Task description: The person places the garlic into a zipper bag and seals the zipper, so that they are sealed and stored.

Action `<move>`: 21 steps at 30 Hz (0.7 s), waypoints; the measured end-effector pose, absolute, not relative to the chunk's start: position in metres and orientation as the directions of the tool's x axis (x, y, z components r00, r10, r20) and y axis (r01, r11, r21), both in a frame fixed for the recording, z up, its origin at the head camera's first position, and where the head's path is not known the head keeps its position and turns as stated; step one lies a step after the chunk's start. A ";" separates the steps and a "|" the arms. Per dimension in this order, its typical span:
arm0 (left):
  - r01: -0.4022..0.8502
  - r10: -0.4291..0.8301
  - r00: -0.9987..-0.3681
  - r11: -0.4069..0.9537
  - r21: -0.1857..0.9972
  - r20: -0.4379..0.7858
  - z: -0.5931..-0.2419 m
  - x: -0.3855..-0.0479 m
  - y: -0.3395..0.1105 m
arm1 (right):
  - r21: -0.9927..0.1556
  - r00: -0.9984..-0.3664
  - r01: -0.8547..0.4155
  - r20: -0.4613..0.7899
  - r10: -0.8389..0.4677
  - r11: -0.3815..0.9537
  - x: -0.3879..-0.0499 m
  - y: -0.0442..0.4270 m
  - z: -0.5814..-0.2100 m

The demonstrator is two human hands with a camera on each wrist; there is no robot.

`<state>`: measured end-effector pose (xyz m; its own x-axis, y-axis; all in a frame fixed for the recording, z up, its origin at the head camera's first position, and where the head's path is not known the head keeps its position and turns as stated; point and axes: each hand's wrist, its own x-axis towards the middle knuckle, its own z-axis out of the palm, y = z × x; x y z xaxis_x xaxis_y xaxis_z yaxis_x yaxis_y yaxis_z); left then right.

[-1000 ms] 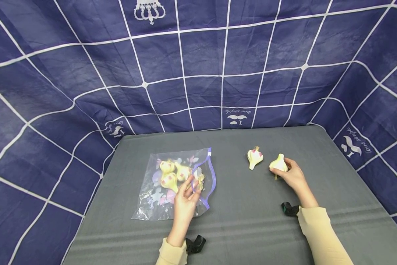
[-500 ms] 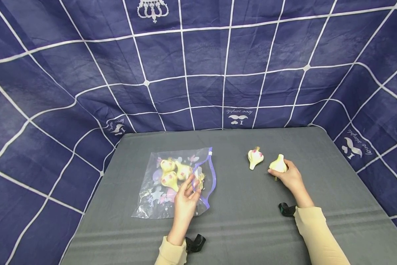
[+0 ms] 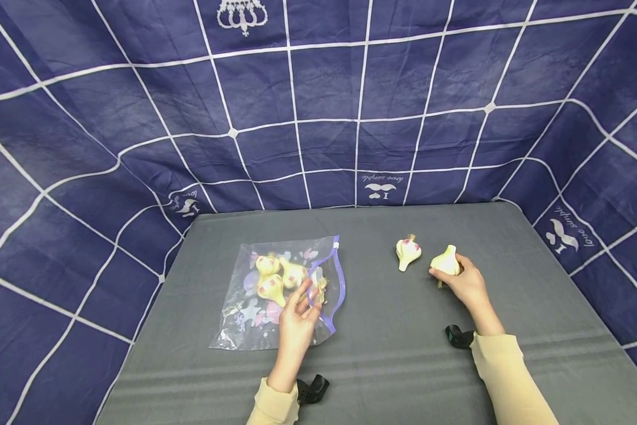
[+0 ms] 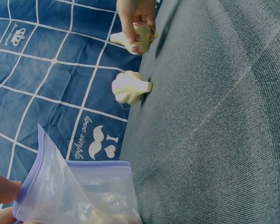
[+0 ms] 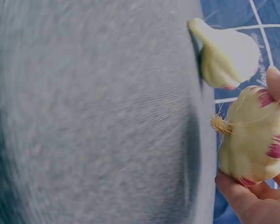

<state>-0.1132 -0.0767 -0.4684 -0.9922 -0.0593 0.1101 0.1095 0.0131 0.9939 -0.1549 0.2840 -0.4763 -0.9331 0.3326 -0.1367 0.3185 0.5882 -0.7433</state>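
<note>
A clear zip bag (image 3: 233,330) with a purple zip edge lies on the left of the grey table, and several garlic bulbs (image 3: 269,288) are inside it. My left hand (image 3: 297,321) is at the bag's mouth; in the left wrist view its thumb and a finger pinch the purple edge (image 4: 30,189), and the mouth gapes. On the right, my right hand (image 3: 468,284) holds a garlic bulb (image 3: 446,261) between thumb and fingers, its roots facing me. The right wrist view shows this bulb (image 5: 252,140) slightly off the cloth. Another garlic bulb (image 3: 408,252) lies loose just left of it.
Grey cloth covers the table (image 3: 382,348). A blue curtain (image 3: 329,147) with white grid lines rises behind the table and along both sides. Black wrist devices (image 3: 313,389) sit at both of my cuffs.
My right wrist and forearm have shifted slightly left while the fingers keep their hold on the garlic bulb. The left hand and the bag look the same.
</note>
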 end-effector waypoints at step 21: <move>0.105 -0.084 -0.991 0.005 0.994 0.105 -0.468 -0.114 -0.076 | -0.810 -0.977 0.173 -0.068 0.203 0.561 -0.144 0.241 -0.445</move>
<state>-0.1144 -0.0765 -0.4680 -0.9909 -0.0842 0.1048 0.1048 0.0045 0.9945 -0.1442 0.2411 -0.4449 -0.9767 0.2034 -0.0684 0.1734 0.5606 -0.8097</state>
